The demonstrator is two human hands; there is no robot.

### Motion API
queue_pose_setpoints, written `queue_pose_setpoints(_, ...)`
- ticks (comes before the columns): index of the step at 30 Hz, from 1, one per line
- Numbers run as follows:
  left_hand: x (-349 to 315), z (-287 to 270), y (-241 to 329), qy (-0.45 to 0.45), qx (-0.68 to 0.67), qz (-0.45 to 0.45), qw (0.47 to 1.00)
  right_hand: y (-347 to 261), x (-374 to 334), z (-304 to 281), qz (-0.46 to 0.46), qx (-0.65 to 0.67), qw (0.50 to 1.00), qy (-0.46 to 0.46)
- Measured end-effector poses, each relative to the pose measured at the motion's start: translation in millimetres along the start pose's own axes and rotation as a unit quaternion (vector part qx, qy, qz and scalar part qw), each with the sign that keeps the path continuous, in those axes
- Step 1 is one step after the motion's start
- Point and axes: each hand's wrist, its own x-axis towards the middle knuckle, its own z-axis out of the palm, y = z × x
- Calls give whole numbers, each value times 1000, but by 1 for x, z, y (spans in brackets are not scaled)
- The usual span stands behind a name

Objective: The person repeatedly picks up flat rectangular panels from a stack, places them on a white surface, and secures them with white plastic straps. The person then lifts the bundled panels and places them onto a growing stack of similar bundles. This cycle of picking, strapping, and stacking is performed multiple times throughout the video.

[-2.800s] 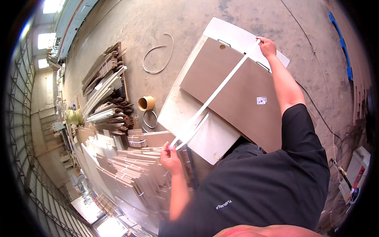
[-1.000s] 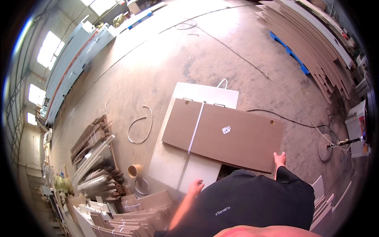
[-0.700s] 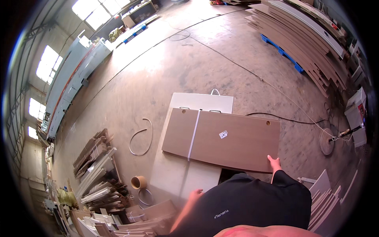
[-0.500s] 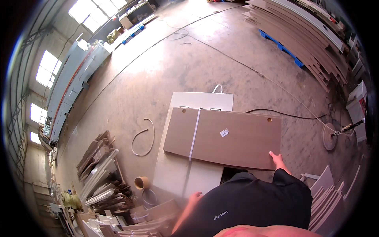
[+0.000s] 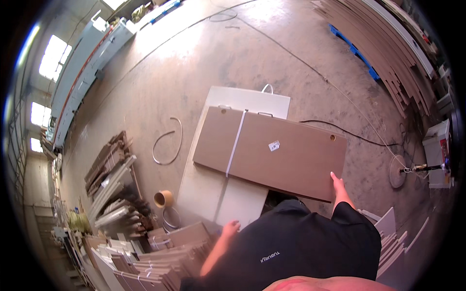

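Observation:
A stack of long brown panels [image 5: 286, 167] lies at a slant on larger white panels [image 5: 204, 194], bound near its left end by a pale strap [image 5: 237, 143]. A small white label [image 5: 274, 146] sits on the top face, with round holes near both far corners. My right hand [image 5: 340, 188] grips the stack's right end, its thumb on the top face and its other fingers hidden by the edge. Beside the near edge of the white panels, my left hand [image 5: 231, 228] hangs with loosely bent fingers and holds nothing.
Scrap strips [image 5: 119, 194] lie in a heap at left, near a cardboard tube [image 5: 163, 198] and a loose strap loop [image 5: 168, 140]. Stacked brown boards [image 5: 383, 53] stand far right. A dark cable [image 5: 349, 128] and a round base [image 5: 397, 172] lie to the right.
The view has turned and tipped slightly, so the stack appears higher and more slanted. My left hand has moved left and up in the picture. My right hand stays on the stack's right end.

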Motion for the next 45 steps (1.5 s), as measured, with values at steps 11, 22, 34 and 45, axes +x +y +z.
queue_pose_setpoints(11,26,-4,3,9,-42,28,999,-31,-73,-28,7,-24,985,-170)
queue_pose_setpoints(22,13,29,-32,-18,-75,-1,997,-43,-84,67,-77,-25,985,-155)
queue_pose_setpoints(34,-27,56,-23,55,-156,-7,986,-108,-92,237,-104,-102,965,-218)
queue_pose_setpoints(45,12,103,-115,343,-347,-43,872,-116,-99,195,-269,-265,874,-305)
